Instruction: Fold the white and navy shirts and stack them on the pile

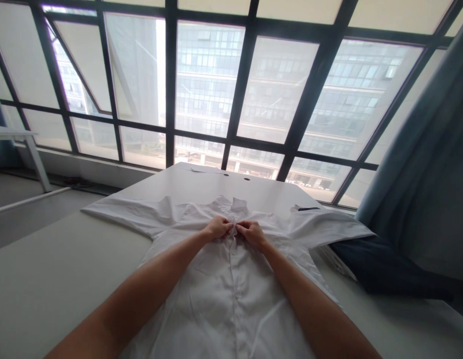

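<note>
A white button-up shirt (205,284) lies spread front side up, its sleeves stretched out to both sides and its collar at the far end. My left hand (218,228) pinches the front placket just below the collar. Opposite it, my right hand (251,233) pinches the other side of the placket, the fingertips of both hands almost meeting. The cloth is bunched between them, and any button there is too small to make out. Below my hands the placket runs down the middle toward me.
The shirt rests on a white table (40,279). Dark folded clothing (384,267) lies at the right, partly under the right sleeve. A blue-grey curtain (411,134) hangs beside it. Large windows stand behind the table, and another white table (14,132) is at the far left.
</note>
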`<state>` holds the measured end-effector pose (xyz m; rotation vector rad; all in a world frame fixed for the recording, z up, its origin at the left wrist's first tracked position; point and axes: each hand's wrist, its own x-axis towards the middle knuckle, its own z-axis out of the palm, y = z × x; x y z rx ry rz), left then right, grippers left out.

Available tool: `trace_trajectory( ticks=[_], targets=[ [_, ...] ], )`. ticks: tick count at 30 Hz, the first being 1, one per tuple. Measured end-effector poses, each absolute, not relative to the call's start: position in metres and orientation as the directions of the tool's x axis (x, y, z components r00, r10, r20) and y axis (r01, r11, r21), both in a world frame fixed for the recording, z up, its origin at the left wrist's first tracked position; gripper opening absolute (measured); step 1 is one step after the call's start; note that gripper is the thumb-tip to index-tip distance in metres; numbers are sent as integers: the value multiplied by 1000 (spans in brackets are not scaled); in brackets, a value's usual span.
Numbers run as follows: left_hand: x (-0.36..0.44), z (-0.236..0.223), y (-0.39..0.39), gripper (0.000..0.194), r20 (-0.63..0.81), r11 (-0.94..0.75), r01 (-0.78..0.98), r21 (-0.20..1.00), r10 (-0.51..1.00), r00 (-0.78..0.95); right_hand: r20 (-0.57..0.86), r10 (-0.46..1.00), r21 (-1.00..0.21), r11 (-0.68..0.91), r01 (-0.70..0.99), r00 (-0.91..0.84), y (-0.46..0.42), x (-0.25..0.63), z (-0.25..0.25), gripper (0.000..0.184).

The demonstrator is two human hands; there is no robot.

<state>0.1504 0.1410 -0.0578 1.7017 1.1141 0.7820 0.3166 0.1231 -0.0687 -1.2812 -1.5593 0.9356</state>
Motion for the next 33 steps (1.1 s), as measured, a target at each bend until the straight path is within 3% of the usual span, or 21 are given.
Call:
trace_trajectory(
  ticks=[5,13,20,27,33],
  targets=[
    [153,-58,139,33,34,-191,433,881,938,344,270,959,-904,223,365,82,123,312,-68,21],
    [155,-61,139,32,35,-184,494,850,955,295,306,951,-873,263,411,39,125,311,-72,26],
    [152,-59,142,24,4,-159,418,894,938,347,326,945,-815,290,501,-15,127,312,-77,26],
    [153,-59,143,30,-30,-108,338,935,925,379,321,944,-814,314,489,-73,129,313,-81,28],
    [153,-61,145,46,-41,-111,390,914,931,362,414,909,-688,345,638,-45,133,310,-83,16]
  ],
)
